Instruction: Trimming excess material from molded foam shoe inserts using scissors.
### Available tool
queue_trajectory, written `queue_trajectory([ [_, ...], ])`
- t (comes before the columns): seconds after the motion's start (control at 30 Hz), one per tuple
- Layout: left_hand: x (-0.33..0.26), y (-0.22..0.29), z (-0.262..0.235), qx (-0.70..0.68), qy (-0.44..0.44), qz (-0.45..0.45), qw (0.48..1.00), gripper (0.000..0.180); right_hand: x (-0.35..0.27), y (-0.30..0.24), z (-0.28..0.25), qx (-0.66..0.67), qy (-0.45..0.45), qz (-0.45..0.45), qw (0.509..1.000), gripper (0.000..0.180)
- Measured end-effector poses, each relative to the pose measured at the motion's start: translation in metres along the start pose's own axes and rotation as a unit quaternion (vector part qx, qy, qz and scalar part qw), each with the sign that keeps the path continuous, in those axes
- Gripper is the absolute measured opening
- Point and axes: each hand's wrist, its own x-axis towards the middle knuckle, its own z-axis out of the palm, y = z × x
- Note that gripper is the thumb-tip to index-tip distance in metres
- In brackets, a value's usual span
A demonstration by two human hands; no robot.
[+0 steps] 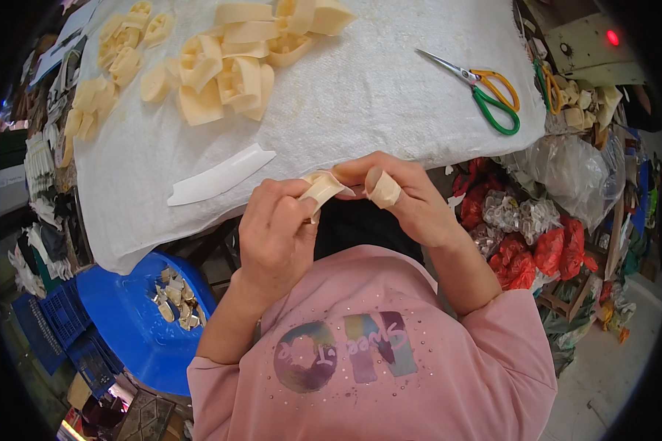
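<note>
In the head view, you hold a cream piece [324, 189] in front of your chest, just past the near edge of the white cloth [360, 95]. It is pale and smooth, and it bends like a short, open trough. Its raised edges look thin, and a thin, pale corner sticks out at its 3 o'clock side. Your fingers hide some of it.

Your left hand [272, 235] comes in from 7 o'clock and pinches the piece, with thumb and fingers closed on it. Your right hand [415, 202] comes from 4 o'clock, and a fingertip meets the far right end of the piece. I cannot tell how tight that hand's grip is. A tan wrap [384, 189] sits at your right thumb.

Going round from the piece, a big pile of cream parts [239, 70] lies at 11 o'clock, with chunky, hollow shapes. More small cream parts [125, 44] lie at 10 o'clock. A white strip [221, 175] lies flat at 9 o'clock. The scissors [485, 92], with one green and one yellow handle, lie at 2 o'clock. A blue tub [125, 345] with small bits [176, 298] in it is at 8 o'clock.
</note>
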Motion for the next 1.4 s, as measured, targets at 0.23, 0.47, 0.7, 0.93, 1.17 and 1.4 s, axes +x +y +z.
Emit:
queue_trajectory([
  [0.23,-0.003,0.008,0.014,-0.034,0.086,-0.013,0.996,0.025,-0.005,0.016,0.016,-0.105,0.086,-0.125,0.983,0.023],
  [0.47,-0.009,0.014,0.014,-0.086,0.096,0.001,0.992,0.022,0.008,0.024,0.010,0.146,0.188,0.030,0.971,0.015],
  [0.7,0.002,0.010,0.009,0.045,0.020,0.032,0.998,0.022,-0.003,0.002,0.013,-0.014,0.126,-0.025,0.992,0.016],
  [0.93,0.007,0.016,0.005,0.051,-0.027,0.026,0.998,0.023,-0.003,0.005,0.003,-0.117,0.075,-0.045,0.989,0.015],
  [1.17,-0.001,0.011,0.011,0.032,-0.013,0.012,0.999,0.025,0.001,0.001,-0.019,-0.096,-0.023,-0.003,0.995,0.024],
  [1.4,-0.007,0.005,0.020,-0.185,0.045,0.070,0.979,0.020,0.010,0.003,-0.028,0.156,-0.140,0.114,0.971,0.064],
])
